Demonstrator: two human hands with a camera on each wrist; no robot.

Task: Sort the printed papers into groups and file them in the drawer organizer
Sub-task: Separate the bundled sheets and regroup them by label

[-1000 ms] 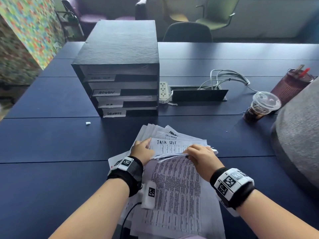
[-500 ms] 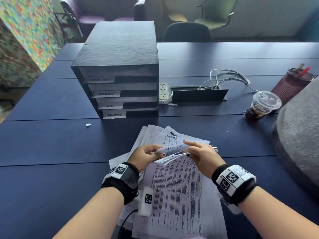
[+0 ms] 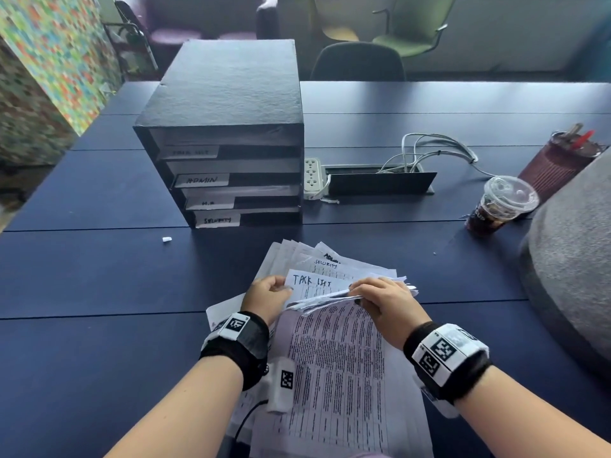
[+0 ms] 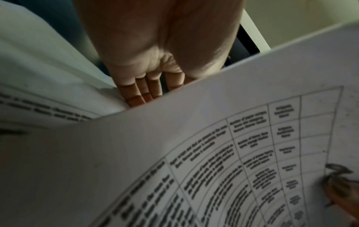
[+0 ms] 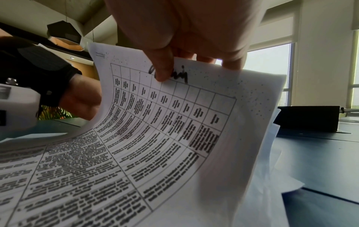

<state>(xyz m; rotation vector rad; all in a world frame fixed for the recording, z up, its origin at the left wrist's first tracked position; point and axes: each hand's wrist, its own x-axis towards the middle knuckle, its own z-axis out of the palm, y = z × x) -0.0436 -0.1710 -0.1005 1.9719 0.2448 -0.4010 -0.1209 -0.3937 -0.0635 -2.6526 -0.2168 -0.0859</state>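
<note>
A loose pile of printed papers (image 3: 337, 375) lies on the dark blue table (image 3: 82, 276) in front of me. My right hand (image 3: 380, 299) pinches the far edge of several sheets and lifts it, thumb on a printed table sheet (image 5: 174, 122). That uncovers a sheet headed "TASK LIST" (image 3: 314, 282), with one marked "SECURITY" (image 3: 325, 264) behind it. My left hand (image 3: 267, 294) holds the "TASK LIST" sheet's left edge, its fingers (image 4: 139, 90) tucked behind a lifted sheet (image 4: 213, 153). The black drawer organizer (image 3: 228, 127) stands behind, its labels including ADMIN (image 3: 201, 180) and SECURITY (image 3: 216, 220).
To the organizer's right are a white power strip (image 3: 312, 178) and a black cable box (image 3: 380, 181) with grey cables. An iced drink cup (image 3: 502, 206), a pen holder (image 3: 558, 160) and a grey rounded object (image 3: 575, 259) sit at the right. A small white scrap (image 3: 167, 239) lies left.
My left hand has moved up to the left edge of the "TASK LIST" sheet, which now shows its heading fully again. The right hand keeps the lifted sheets raised.
</note>
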